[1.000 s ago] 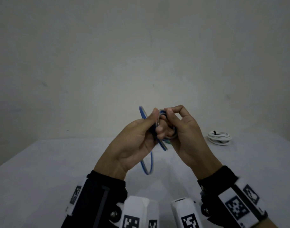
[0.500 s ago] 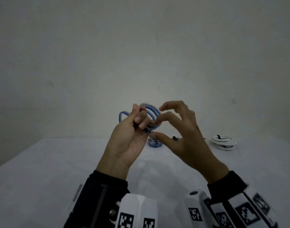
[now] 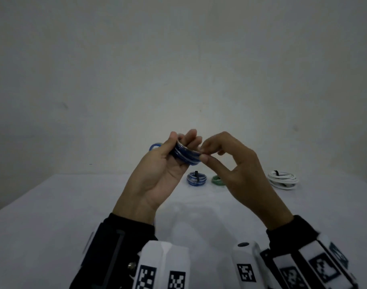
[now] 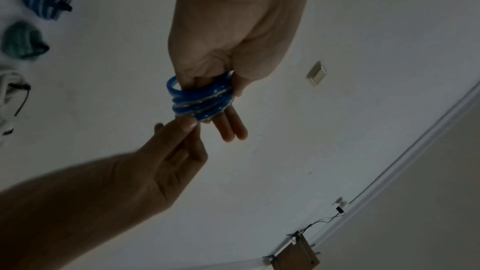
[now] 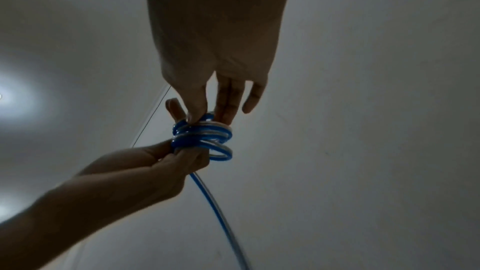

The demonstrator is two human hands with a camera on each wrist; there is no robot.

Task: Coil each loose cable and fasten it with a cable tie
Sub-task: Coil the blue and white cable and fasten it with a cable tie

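Observation:
A blue-and-clear cable [image 3: 186, 154] is wound in several loops round the fingers of my left hand [image 3: 183, 140], held up above the table with the thumb clamping the loops. In the left wrist view the coil [image 4: 202, 100] sits across the fingers. My right hand [image 3: 203, 154] pinches the coil's right edge between thumb and forefinger. The right wrist view shows the same pinch on the coil [image 5: 202, 137] by the right hand [image 5: 201, 117]. A loose tail [image 5: 215, 202] trails down from the coil past the left hand [image 5: 182, 157].
On the white table [image 3: 53, 205], at the far side, lie a blue coil [image 3: 196, 179] with a black tie, a green coil [image 3: 218, 180] and a white coil [image 3: 282, 180] with a black tie. A bare wall stands behind.
Half a second ago my right hand was spread open beside the coil; now its thumb and forefinger pinch the coil's edge. The coil lies flatter across my left fingers.

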